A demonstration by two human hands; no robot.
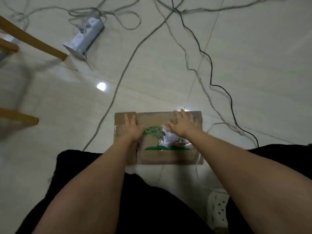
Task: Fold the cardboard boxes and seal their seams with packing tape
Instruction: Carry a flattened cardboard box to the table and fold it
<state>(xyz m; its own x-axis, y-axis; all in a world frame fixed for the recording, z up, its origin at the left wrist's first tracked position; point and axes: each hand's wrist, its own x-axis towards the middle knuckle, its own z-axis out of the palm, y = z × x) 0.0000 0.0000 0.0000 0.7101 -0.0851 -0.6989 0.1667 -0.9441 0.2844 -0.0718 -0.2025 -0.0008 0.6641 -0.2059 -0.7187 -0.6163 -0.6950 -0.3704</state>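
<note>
A flat cardboard box (158, 137) is seen lying on the pale tiled floor (253, 73), directly in front of the seated person's dark-clad legs (152, 208). A green leaf print (154, 130) is carried on its upper face, and shiny clear tape (166, 130) is seen near the middle. The left hand (133, 128) is laid on the left part of the box, fingers straight and spread, its grip released. The right hand (181, 124) is pressed flat on the right part, fingers extended toward the far edge, its grip likewise released; nothing is grasped by either hand. Grey and black cables (211, 68) are strewn across the floor beyond the box. A white power strip (84, 38) is seen at upper left, near wooden furniture legs (32, 39). A white perforated object (217, 210) is partly visible at lower right.
</note>
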